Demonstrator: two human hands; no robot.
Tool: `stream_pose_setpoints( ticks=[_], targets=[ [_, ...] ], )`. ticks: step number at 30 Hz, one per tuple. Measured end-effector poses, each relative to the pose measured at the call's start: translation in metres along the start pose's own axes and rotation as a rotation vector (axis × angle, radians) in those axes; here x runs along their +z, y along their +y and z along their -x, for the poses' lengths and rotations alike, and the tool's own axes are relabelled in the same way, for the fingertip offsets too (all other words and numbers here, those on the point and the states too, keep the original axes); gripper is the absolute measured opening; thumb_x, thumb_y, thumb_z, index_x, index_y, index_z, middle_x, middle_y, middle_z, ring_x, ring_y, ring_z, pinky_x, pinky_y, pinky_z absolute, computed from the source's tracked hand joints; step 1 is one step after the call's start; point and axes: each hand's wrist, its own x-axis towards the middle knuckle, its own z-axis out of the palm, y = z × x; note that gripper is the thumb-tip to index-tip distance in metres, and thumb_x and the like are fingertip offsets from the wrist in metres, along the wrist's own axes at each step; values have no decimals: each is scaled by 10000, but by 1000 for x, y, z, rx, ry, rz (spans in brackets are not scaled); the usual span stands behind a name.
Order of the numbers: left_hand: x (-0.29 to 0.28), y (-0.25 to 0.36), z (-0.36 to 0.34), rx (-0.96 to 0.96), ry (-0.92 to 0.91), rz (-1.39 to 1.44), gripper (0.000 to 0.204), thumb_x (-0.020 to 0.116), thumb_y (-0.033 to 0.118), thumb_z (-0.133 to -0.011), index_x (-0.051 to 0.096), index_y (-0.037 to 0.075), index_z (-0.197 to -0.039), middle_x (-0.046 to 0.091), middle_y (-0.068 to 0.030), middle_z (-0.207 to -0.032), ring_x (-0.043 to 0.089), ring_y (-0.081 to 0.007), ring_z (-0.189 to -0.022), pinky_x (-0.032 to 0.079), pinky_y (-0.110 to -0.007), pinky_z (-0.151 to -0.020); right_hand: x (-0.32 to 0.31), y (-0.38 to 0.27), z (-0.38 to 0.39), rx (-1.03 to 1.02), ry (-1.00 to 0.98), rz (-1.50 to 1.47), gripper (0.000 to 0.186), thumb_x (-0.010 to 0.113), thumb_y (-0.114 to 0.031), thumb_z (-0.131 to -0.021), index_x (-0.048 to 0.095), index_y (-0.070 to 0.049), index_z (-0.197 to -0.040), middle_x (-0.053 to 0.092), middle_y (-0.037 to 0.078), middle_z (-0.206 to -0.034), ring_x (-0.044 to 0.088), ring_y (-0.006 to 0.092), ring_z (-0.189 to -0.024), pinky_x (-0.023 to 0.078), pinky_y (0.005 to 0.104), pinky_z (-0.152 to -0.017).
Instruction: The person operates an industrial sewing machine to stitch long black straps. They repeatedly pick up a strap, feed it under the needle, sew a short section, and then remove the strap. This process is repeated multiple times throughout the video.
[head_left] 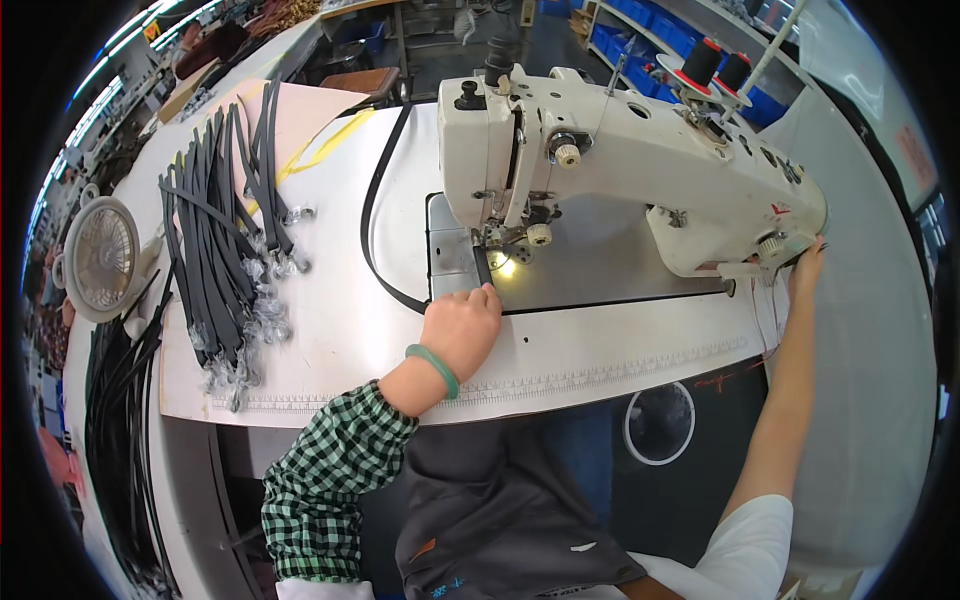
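A white industrial sewing machine [620, 130] stands on the table in front of me. My left hand [462, 325] is closed in a pinch on the end of a black strap [482, 265], beside the presser foot. From there a long loop of black strap [372, 215] curves left and back behind the machine head. A small lamp lights the metal needle plate [505, 262]. At the machine's right end, my right hand [806, 270] grips the edge of the handwheel; its fingers are partly hidden.
Left on the table lies a pile of dark straps [215, 240] with clear plastic-wrapped ends. More black strips [120, 430] hang at the far left, near a small round fan [102, 255]. Two dark thread spools [700, 65] stand on top. A printed ruler [600, 378] follows the front edge.
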Motion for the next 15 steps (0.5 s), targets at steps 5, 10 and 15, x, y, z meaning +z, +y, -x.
stream_pose_setpoints(
  ticks=[5, 10, 15],
  targets=[
    [0, -4, -4, -52, 20, 110, 168, 572, 118, -737, 581, 3, -860, 551, -58, -637, 575, -212, -581, 459, -317, -490, 17, -41, 42, -150, 386, 250, 373, 335, -306, -931, 505, 11, -1031, 579, 62, -934, 498, 108, -700, 387, 244, -582],
    [0, -13, -12, -144, 65, 197, 165, 581, 143, -748, 586, 10, -844, 539, -74, -683, 548, -222, -686, 447, -338, -594, 51, -86, 133, -415, 237, 160, 280, 343, -260, -933, 502, -31, -944, 536, 18, -843, 380, 79, -533, 334, 236, -491],
    [-19, -4, -4, -59, -18, 214, 199, 610, 168, -735, 594, 14, -860, 532, -76, -727, 508, -230, -764, 407, -334, -685, 87, -104, 244, -332, -263, 8, 157, 410, -150, -910, 502, -43, -841, 532, 19, -773, 446, 60, -581, 346, 195, -512]
  ],
)
